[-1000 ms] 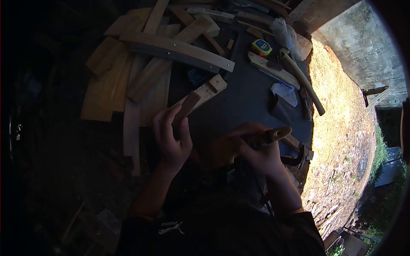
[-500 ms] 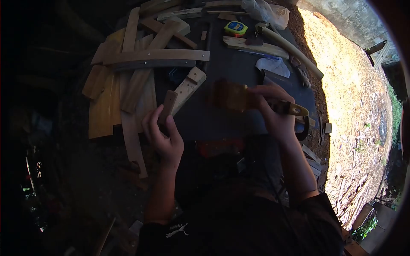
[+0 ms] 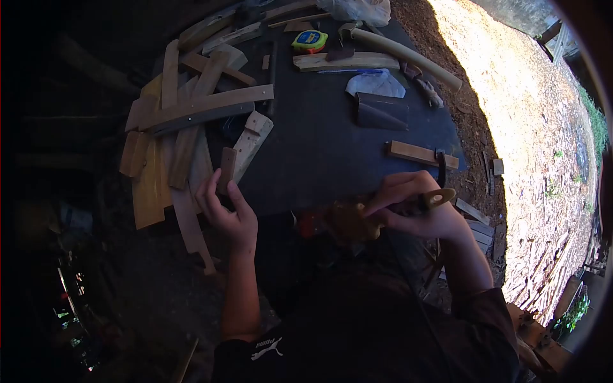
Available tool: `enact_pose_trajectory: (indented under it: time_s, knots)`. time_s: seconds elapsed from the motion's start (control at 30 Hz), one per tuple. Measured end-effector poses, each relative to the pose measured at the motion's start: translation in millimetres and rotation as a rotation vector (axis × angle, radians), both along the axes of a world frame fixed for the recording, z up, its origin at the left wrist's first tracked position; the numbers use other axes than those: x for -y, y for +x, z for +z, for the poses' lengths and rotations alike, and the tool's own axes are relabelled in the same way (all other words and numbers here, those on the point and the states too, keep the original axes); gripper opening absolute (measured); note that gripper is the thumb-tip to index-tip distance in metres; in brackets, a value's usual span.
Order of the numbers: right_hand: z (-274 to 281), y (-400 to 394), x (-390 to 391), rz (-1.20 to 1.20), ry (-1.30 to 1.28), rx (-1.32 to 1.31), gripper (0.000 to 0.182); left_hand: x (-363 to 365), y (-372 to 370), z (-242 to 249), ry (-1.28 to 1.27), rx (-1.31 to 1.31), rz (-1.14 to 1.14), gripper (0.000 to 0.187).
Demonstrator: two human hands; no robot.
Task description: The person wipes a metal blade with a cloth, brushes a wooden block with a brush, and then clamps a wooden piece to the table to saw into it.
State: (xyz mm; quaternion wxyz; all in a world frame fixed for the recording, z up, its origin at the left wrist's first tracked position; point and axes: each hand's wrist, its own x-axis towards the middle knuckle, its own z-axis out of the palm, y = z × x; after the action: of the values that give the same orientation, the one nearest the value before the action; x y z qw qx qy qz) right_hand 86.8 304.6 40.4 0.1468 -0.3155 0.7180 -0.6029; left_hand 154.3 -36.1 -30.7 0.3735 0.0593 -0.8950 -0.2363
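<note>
My left hand (image 3: 235,214) is closed around a small wooden block (image 3: 227,167) with a dark hole near its top, held upright by the table's near edge. Just behind that block lies a longer notched piece of pale wood (image 3: 253,142). In my right hand (image 3: 424,207) is a wide paintbrush (image 3: 352,220), its yellow handle end sticking out to the right. The brush's metal band and bristles point left, below the table edge, and the bristles are blurred. Something red (image 3: 310,225) shows beside the bristles, partly hidden.
Several wooden boards (image 3: 204,107) are stacked on the left of the dark table (image 3: 306,150). Farther back are a tape measure (image 3: 310,41) and a hammer-like tool with a long pale handle (image 3: 408,54). Dark sandpaper (image 3: 382,112) and a wooden bar (image 3: 421,154) lie on the right.
My right hand has brought the paintbrush down from above the table to below its near edge. The view has shifted, uncovering the sandpaper and the wooden bar. My left hand keeps the block.
</note>
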Motion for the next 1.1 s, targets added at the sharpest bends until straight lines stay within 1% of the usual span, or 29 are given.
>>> enact_pose_trajectory:
  time_s: [0.03,0.07,0.17,0.2,0.3,0.33,0.43,0.47,0.57,0.6,0.7,0.73,0.83,0.87,0.97,1.03,1.07,1.1]
  knots:
    - [-1.4,0.9,-3.0,-0.079,-0.026,-0.02,0.018,-0.1,1.0,-0.7,-0.018,0.009,0.009,0.03]
    - [-8.6,-7.1,-4.9,-0.3,-0.056,-0.121,0.019,-0.7,1.6,-1.8,-0.022,0.005,0.012,0.03]
    - [-18.0,-11.5,4.1,-0.355,0.072,-0.19,0.02,-2.8,-3.4,-3.5,-0.031,-0.009,0.031,0.03]
    - [-18.4,-6.9,10.4,-0.162,0.055,-0.127,0.021,-3.9,-4.9,-3.7,-0.031,-0.009,0.038,0.03]
    - [-14.7,1.8,30.5,0.261,-0.076,0.037,0.021,-3.6,-3.3,-3.1,-0.046,0.011,0.054,0.031]
    - [-11.2,-3.5,28.5,0.166,-0.046,0.03,0.021,-3.5,-3.6,-3.7,-0.048,0.018,0.06,0.031]
    - [-23.4,-30.4,32.8,-0.457,-0.067,-0.145,0.021,-4.7,-1.6,-2.9,-0.035,0.031,0.065,0.031]
    - [-28.1,-33.2,38.4,-0.473,-0.022,-0.171,0.02,-4.2,-1.0,-3.2,-0.043,0.035,0.067,0.031]
    - [-18.5,-22.7,49.2,0.21,-0.108,0.048,0.018,-2.8,-3.2,-3.7,-0.064,0.037,0.054,0.03]
    - [-15.6,-20.3,52.1,0.363,-0.121,0.1,0.018,-2.6,-2.7,-4.1,-0.067,0.037,0.045,0.03]
    - [-16.7,-37.2,51.5,-0.083,-0.123,-0.026,0.022,-0.7,-4.8,-5.6,-0.055,0.024,0.015,0.03]
    - [-19.0,-49.4,53.0,-0.334,-0.056,-0.071,0.023,-0.5,-3.2,-6.1,-0.048,0.02,0.013,0.03]
    - [-26.2,-48.5,69.9,-0.162,-0.002,-0.121,0.022,0.8,-4.0,-8.0,-0.038,-0.01,0.004,0.031]
    - [-28.6,-39.6,77.0,0.09,-0.107,-0.021,0.021,0.7,-4.3,-7.1,-0.036,-0.006,0.004,0.031]
    - [-15.0,-33.2,83.1,0.288,-0.123,0.052,0.02,1.1,-4.3,-5.4,-0.015,-0.006,-0.011,0.031]
    - [-19.4,-57.6,84.2,-0.175,-0.107,-0.136,0.02,3.2,-2.4,-7.2,0.007,-0.031,-0.01,0.031]
    - [-28.1,-68.1,85.9,-0.434,-0.07,-0.169,0.02,3.3,-0.5,-8.1,0.033,-0.03,0.007,0.031]
    - [-28.4,-66.8,90.1,-0.363,-0.039,-0.157,0.019,2.9,0.6,-8.6,0.057,-0.029,0.018,0.031]
